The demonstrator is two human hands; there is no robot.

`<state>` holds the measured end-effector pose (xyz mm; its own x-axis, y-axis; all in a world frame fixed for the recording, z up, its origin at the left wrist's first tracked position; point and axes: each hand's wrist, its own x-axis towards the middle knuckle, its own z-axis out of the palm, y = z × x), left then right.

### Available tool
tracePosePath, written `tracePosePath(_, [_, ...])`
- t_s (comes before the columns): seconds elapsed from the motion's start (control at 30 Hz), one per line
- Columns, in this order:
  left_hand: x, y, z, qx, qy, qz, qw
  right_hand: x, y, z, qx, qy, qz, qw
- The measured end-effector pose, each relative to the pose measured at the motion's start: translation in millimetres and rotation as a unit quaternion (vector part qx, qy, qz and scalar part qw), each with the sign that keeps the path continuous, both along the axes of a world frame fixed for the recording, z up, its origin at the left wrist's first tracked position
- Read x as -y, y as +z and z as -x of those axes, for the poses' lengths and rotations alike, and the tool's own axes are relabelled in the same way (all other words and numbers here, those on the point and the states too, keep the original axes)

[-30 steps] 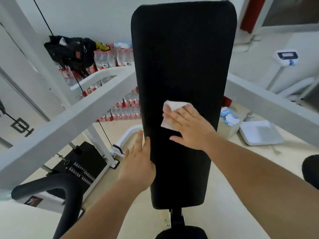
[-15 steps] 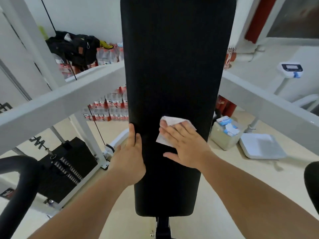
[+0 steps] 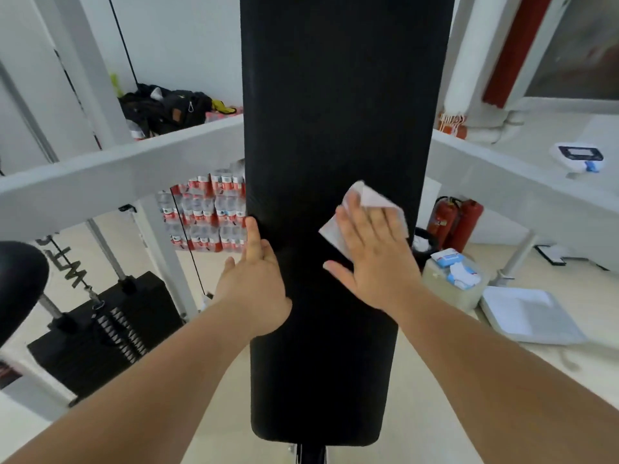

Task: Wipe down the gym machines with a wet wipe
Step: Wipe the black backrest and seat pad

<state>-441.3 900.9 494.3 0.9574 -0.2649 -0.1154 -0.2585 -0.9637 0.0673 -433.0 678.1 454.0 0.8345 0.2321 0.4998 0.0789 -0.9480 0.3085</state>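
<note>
A long black padded backrest [image 3: 335, 112] of a gym machine fills the middle of the view, running from top to bottom. My right hand [image 3: 375, 259] lies flat with straight fingers on a white wet wipe [image 3: 366, 199], pressing it against the pad's right half. The wipe's upper corners stick out past my fingertips. My left hand [image 3: 256, 283] rests with straight fingers on the pad's left edge, level with the right hand.
White machine frame beams [image 3: 110, 175] cross behind the pad on both sides. A black weight stack [image 3: 110, 326] sits lower left, packs of water bottles [image 3: 204, 216] behind. A box with wipe packs [image 3: 452, 279], a white tray [image 3: 529, 316] and fire extinguishers [image 3: 459, 222] stand right.
My right hand has slid the wipe to the right across the pad, near its right edge. My left hand has stayed on the left edge. The view has moved closer to the pad.
</note>
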Motion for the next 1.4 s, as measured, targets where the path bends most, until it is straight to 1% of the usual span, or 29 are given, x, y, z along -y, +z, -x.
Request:
tracePosePath(0.07, [-4.0,-7.3,0.9,0.029,-0.013,0.013,0.999,-5.6,33.5,-13.8,0.071,-0.088,-0.074,0.991])
tracePosePath(0.1, [-6.1,-11.0,2.1,0.044,-0.019,0.017,0.999,-13.1,45.3,-20.1,0.091,-0.108,-0.099,0.985])
tracePosePath(0.17, [-10.2,-19.3,2.8,0.074,-0.028,0.031,0.996,-33.7,51.8,-25.2,0.078,-0.102,-0.086,0.988])
tracePosePath(0.23, [-15.8,-28.8,1.5,0.099,-0.037,0.060,0.993,-46.7,35.9,-25.3,0.018,-0.005,0.065,0.998])
tracePosePath(0.27, [-19.3,-33.8,0.3,0.116,-0.044,0.075,0.989,-44.5,33.1,-24.6,-0.014,0.050,0.154,0.987])
tracePosePath(0.3, [-23.5,-38.4,-0.5,0.133,-0.051,0.082,0.986,-38.2,39.6,-26.0,-0.029,0.088,0.213,0.973])
tracePosePath(0.33, [-27.7,-42.7,-0.6,0.146,-0.057,0.081,0.984,-31.8,50.3,-30.2,-0.023,0.107,0.232,0.967])
tracePosePath(0.37, [-31.3,-46.7,0.0,0.149,-0.060,0.075,0.984,-26.9,61.5,-34.8,0.001,0.102,0.215,0.971])
tracePosePath(0.43, [-34.8,-52.4,2.7,0.140,-0.061,0.059,0.987,-27.8,78.1,-41.4,0.070,0.009,0.076,0.995])
tracePosePath(0.5, [-34.2,-54.8,4.1,0.136,-0.062,0.048,0.988,-53.7,75.7,-44.2,0.115,-0.084,-0.064,0.988])
tracePosePath(0.53, [-33.8,-56.6,3.2,0.142,-0.066,0.043,0.987,-70.1,67.2,-44.7,0.112,-0.090,-0.091,0.985])
tracePosePath(0.57, [-33.7,-58.9,1.9,0.150,-0.070,0.038,0.985,-83.2,55.3,-44.8,0.098,-0.067,-0.072,0.990])
tracePosePath(0.63, [-34.7,-65.0,-1.0,0.169,-0.075,0.035,0.982,-89.8,36.0,-42.7,0.056,0.025,0.059,0.996])
tracePosePath(0.7, [-35.7,-72.4,-0.8,0.173,-0.067,0.051,0.981,-69.5,41.1,-40.7,0.050,0.081,0.151,0.984])
tracePosePath(0.73, [-35.6,-76.8,0.7,0.174,-0.057,0.065,0.981,-56.7,45.2,-39.8,0.065,0.071,0.152,0.984])
tracePosePath(0.77, [-35.3,-81.9,2.9,0.178,-0.048,0.080,0.980,-43.7,48.5,-39.0,0.086,0.038,0.115,0.989])
tracePosePath(0.8, [-34.7,-87.2,6.0,0.184,-0.041,0.089,0.978,-33.1,49.8,-36.4,0.111,-0.011,0.044,0.993])
tracePosePath(0.87, [-33.2,-101.6,10.3,0.196,-0.035,0.101,0.975,-25.1,41.1,-29.0,0.141,-0.102,-0.097,0.980])
tracePosePath(0.9, [-32.1,-109.8,11.0,0.200,-0.032,0.109,0.973,-31.6,31.5,-24.8,0.138,-0.119,-0.141,0.973])
tracePosePath(0.93, [-31.1,-116.6,11.2,0.208,-0.030,0.117,0.971,-41.6,17.4,-20.8,0.131,-0.114,-0.148,0.974])
tracePosePath(0.97, [-29.7,-121.4,12.0,0.221,-0.030,0.128,0.966,-52.5,0.2,-15.6,0.117,-0.087,-0.113,0.983])
tracePosePath(1.03, [-28.2,-129.1,15.0,0.247,-0.033,0.162,0.955,-67.0,-35.1,-6.1,0.054,0.012,0.049,0.997])
tracePosePath(1.1, [-28.8,-137.7,21.5,0.268,-0.036,0.192,0.943,-61.7,-46.3,0.7,-0.003,0.081,0.182,0.980])
tracePosePath(1.13, [-30.1,-144.6,26.8,0.269,-0.035,0.201,0.941,-54.1,-40.7,2.1,-0.004,0.079,0.196,0.977])
tracePosePath(1.17, [-32.0,-153.4,31.3,0.261,-0.032,0.209,0.942,-46.3,-32.2,2.2,0.010,0.053,0.170,0.984])
tracePosePath(1.23, [-36.3,-172.4,40.0,0.232,-0.024,0.219,0.948,-34.5,-15.9,-0.4,0.049,-0.034,0.058,0.997])
tracePosePath(1.3, [-39.4,-187.1,44.8,0.202,-0.025,0.219,0.954,-39.9,-6.0,-5.3,0.066,-0.090,-0.019,0.994])
tracePosePath(1.37, [-40.0,-195.9,46.0,0.181,-0.038,0.222,0.957,-64.5,-4.0,-10.8,0.071,-0.080,-0.030,0.994])
tracePosePath(1.4, [-40.4,-198.2,45.1,0.178,-0.046,0.223,0.957,-81.0,-7.2,-13.6,0.063,-0.050,0.007,0.997])
